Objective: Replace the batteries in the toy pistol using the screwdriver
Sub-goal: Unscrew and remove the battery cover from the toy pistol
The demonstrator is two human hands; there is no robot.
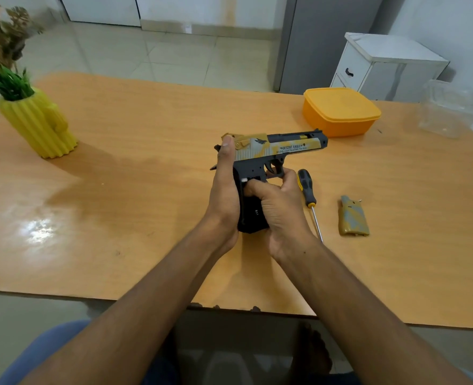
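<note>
The toy pistol (pixel 274 151), barrel pointing right, is gripped by both hands; the screwdriver (pixel 309 195) lies nearer the right hand (pixel 277 207).

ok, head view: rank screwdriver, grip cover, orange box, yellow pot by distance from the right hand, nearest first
1. screwdriver, on the table just right of the right hand.
2. grip cover, lying farther right, past the screwdriver.
3. orange box, lidded, at the table's far right.
4. yellow pot, far left, across the table.

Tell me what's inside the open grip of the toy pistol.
The toy pistol grip shows only dark plastic; the right hand and left hand cover most of it, so batteries cannot be seen.
</note>
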